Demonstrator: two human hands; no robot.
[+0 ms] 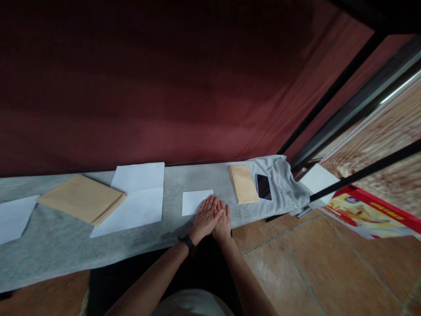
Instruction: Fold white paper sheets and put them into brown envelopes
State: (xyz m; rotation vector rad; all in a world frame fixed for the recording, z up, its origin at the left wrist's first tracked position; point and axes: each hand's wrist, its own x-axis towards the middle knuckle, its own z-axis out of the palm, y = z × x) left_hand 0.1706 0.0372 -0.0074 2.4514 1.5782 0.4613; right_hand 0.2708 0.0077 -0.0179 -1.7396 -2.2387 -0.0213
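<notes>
My left hand (205, 217), with a dark band at the wrist, lies flat with its fingers stretched out over the right part of a small white sheet of paper (193, 202). Close beside it, my right hand (223, 223) also rests flat, fingers extended, at the paper's lower right corner. The hands touch, and the left thumb reaches over the right hand. Neither holds anything. To the right lies a small stack of tan envelopes (244, 184). A larger stack of tan envelopes (82, 197) sits to the left, partly over large white sheets (141, 188).
A grey cloth (174, 175) covers the narrow table. A phone (263, 187) lies at its right, near bunched cloth. Another white sheet (15, 217) is at far left. A dark red curtain hangs behind. Black metal bars (332, 92) and a colourful box (375, 213) stand right.
</notes>
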